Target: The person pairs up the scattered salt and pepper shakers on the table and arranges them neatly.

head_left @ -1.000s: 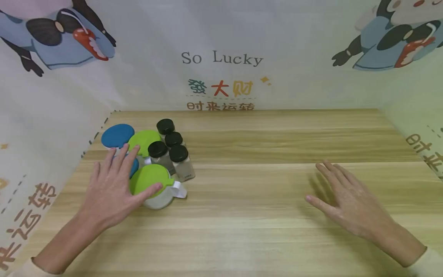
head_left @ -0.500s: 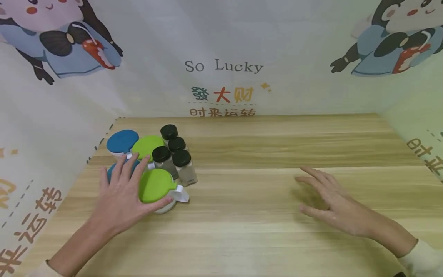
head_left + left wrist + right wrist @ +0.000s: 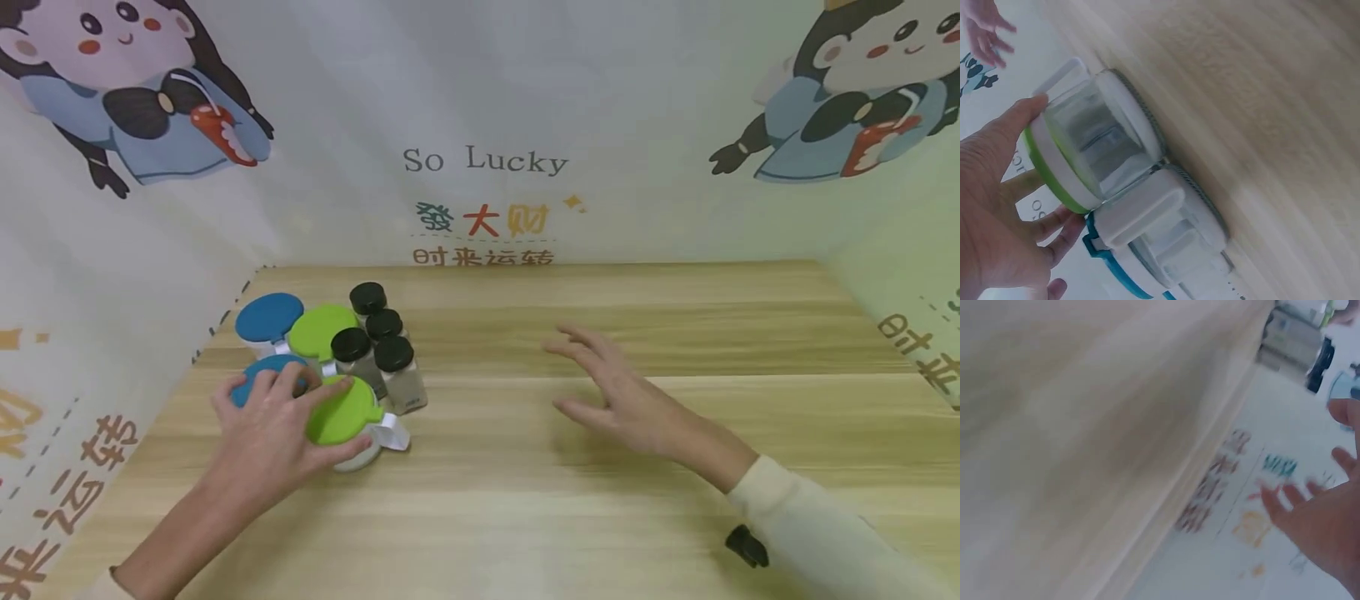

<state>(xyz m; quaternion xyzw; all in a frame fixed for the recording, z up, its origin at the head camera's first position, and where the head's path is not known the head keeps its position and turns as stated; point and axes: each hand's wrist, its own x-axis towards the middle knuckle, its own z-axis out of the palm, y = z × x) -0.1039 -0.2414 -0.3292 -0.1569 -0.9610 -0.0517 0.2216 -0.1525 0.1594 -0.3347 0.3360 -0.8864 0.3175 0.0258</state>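
My left hand (image 3: 266, 429) grips the front glass jar (image 3: 1100, 140) by its green lid (image 3: 341, 414), thumb on the near side and fingers across the far side. A white handle (image 3: 393, 433) sticks out at the jar's right. Close beside that jar, a blue-lidded jar (image 3: 1154, 234) stands under my fingers, its lid partly covered in the head view. My right hand (image 3: 622, 400) hovers over the middle right of the table, fingers spread and holding nothing; it also shows at the edge of the right wrist view.
Behind stand another blue-lidded jar (image 3: 270, 321) and another green-lidded jar (image 3: 322, 331). Several black-capped bottles (image 3: 403, 387) crowd against the jars' right side. The wooden table (image 3: 487, 500) meets printed cloth walls (image 3: 480, 83) at the back and sides.
My left fingers have bent in and closed around the green lid. My right hand has swept left toward the middle of the table. The head view has tilted up slightly.
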